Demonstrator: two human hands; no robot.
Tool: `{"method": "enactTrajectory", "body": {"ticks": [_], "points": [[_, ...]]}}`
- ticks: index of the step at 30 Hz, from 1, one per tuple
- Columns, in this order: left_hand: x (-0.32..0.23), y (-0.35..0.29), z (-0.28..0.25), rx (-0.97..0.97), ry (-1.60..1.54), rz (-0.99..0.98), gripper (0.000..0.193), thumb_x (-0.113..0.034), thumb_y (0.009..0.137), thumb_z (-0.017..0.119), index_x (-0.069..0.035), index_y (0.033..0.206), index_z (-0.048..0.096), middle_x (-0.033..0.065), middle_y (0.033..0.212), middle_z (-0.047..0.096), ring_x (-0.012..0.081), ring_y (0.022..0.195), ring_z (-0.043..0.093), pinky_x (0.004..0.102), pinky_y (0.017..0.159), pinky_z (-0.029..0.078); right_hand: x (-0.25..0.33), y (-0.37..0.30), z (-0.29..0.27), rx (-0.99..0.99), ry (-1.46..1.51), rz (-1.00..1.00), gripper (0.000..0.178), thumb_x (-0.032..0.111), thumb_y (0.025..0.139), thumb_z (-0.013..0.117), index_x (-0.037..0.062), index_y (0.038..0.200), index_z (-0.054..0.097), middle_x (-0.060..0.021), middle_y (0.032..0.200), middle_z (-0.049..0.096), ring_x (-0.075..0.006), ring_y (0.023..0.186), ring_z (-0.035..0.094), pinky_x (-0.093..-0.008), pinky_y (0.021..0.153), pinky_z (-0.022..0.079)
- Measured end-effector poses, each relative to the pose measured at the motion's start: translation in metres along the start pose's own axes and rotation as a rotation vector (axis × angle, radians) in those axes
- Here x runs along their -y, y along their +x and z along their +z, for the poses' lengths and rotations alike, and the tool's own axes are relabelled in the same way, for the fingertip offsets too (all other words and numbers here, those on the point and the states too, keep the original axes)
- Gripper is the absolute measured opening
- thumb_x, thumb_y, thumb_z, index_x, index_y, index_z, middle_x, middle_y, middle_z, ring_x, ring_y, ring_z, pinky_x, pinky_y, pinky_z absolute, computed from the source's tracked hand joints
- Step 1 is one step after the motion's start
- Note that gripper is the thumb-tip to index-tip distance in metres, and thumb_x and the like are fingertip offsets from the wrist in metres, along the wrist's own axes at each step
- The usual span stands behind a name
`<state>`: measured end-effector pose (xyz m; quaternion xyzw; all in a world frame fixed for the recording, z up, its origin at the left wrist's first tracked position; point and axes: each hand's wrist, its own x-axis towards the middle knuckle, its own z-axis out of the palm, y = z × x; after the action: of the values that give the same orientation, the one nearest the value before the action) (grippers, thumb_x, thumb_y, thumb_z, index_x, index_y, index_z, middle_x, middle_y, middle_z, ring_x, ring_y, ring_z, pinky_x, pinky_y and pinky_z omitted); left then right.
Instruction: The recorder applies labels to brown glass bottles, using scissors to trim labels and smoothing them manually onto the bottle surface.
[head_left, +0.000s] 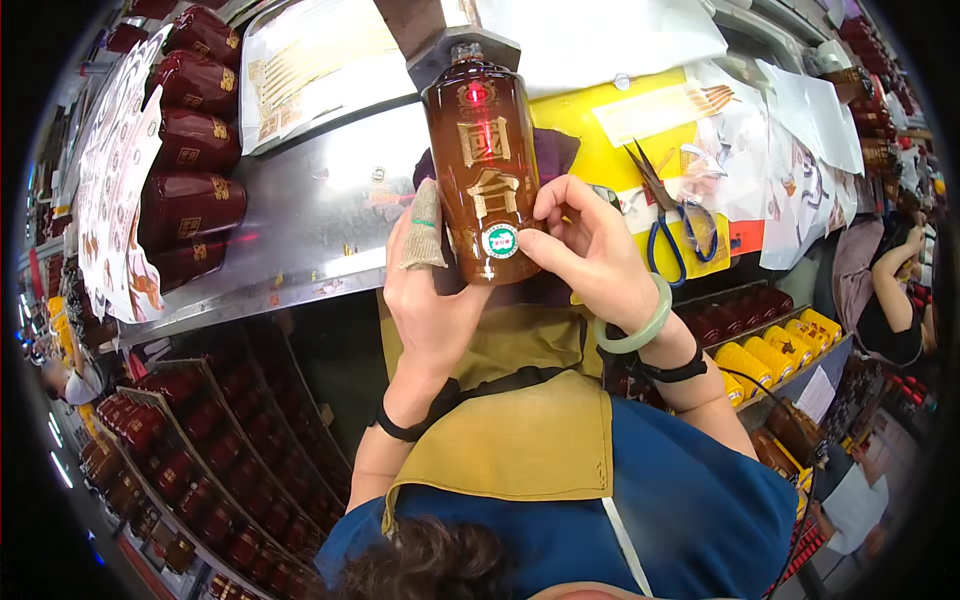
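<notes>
A brown glass bottle with gold characters lies tilted in front of me, its neck against a dark metal block. My left hand is closed about its lower left side, a beige fabric sleeve covering one finger. At the lower right of the bottle, my right hand has its fingers curled against the glass. Its thumb tip touches the edge of a round green and white sticker on the bottle. Red light falls down the bottle's front. Dark cloth shows behind it.
Blue-handled scissors lie on yellow sheeting to the right, beside sticker sheets. Dark red bottles stand at the left. A sheet of gold strips is at the back. Racks flank the bench; a person sits far right.
</notes>
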<state>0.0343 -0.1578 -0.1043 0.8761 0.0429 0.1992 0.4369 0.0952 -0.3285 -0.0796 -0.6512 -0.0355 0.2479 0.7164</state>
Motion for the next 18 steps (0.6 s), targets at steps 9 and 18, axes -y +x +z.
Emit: {"method": "enactTrajectory", "body": {"ticks": [9,18], "points": [[-0.0016,0.0016,-0.0006,0.008,-0.007,0.005,0.068,-0.008,0.068,0.086,0.007,0.128,0.059,0.0227,0.127,0.063,0.0386,0.119,0.06,0.044,0.102,0.047,0.0023,0.0066,-0.0052,0.056,0.085,0.08,0.024,0.011,0.085,0.074,0.0075,0.097,0.054,0.0055,0.087,0.043,-0.0042,0.078,0.038,-0.0203,0.07,0.036],[-0.0003,0.0004,0.0005,-0.003,0.012,-0.032,0.068,-0.008,0.067,0.087,0.007,0.128,0.059,0.0228,0.127,0.063,0.0386,0.118,0.061,0.0436,0.102,0.047,0.0063,0.008,-0.0061,0.062,0.062,0.097,0.025,0.011,0.084,0.075,0.0078,0.095,0.053,0.0059,0.083,0.042,-0.0039,0.075,0.037,-0.0199,0.067,0.035]]}}
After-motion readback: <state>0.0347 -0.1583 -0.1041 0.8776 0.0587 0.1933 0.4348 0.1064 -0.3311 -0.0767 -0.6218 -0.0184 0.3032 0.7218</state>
